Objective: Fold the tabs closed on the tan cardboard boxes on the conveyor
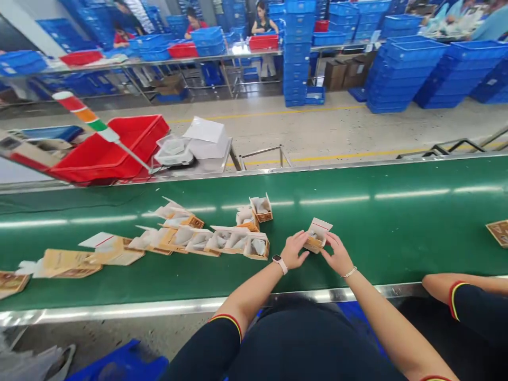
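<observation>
A small brown cardboard box (315, 243) with its white-lined lid up stands on the green conveyor belt (381, 227) in front of me. Greyish wrapping shows inside it. My left hand (294, 251), with a watch on the wrist, grips the box's left side. On the opposite side, the fingers of my right hand (337, 255) press against the box; a thin bracelet circles that wrist. To the left, several similar boxes with raised lids and pale wrapping stand close together, the nearest being an open box (256, 246). Another open box (262, 208) sits behind that row.
At right lies a closed brown box (498, 233), and a co-worker's arm (440, 283) rests at the belt's near edge. Beyond the belt are a red bin (130, 143), a signal light (85, 114) and a white carton (206, 137). Stacked blue crates (297, 53) stand farther back.
</observation>
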Motion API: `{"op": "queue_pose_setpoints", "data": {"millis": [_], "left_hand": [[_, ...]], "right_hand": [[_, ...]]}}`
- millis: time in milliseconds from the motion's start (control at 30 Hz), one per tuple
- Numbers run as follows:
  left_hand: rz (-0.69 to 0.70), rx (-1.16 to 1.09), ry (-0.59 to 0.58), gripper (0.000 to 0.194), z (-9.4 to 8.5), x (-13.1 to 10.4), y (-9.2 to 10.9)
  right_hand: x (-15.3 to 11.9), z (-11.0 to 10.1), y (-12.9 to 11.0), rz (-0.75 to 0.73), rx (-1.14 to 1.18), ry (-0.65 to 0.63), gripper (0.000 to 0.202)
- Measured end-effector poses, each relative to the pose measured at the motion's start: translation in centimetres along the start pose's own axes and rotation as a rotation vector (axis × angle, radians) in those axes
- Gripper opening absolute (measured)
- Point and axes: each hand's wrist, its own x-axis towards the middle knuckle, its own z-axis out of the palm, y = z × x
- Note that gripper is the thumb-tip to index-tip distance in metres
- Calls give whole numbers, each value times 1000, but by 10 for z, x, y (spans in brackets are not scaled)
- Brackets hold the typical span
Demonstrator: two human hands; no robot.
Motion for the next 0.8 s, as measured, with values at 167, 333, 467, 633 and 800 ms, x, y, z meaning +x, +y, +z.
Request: {"op": "queue_pose_setpoints", "data": {"millis": [167,333,467,633,800], "left_hand": [[-32,-8,-35,86,-4,-5,-7],[-136,34,-43,54,-7,-8,4],[-298,-105,-49,16,-12,2,9],[-562,-264,106,18,6,24,16],[-757,-385,114,37,33,38,20]], "right_hand": [[-24,28,-13,-50,14,-35,38],[-31,33,-15,-93,-158,38,39],[-26,31,-10,-75,-166,-28,26],[-22,43,-9,305,25,281,35],[-31,61,-2,589,-6,508,25]]}}
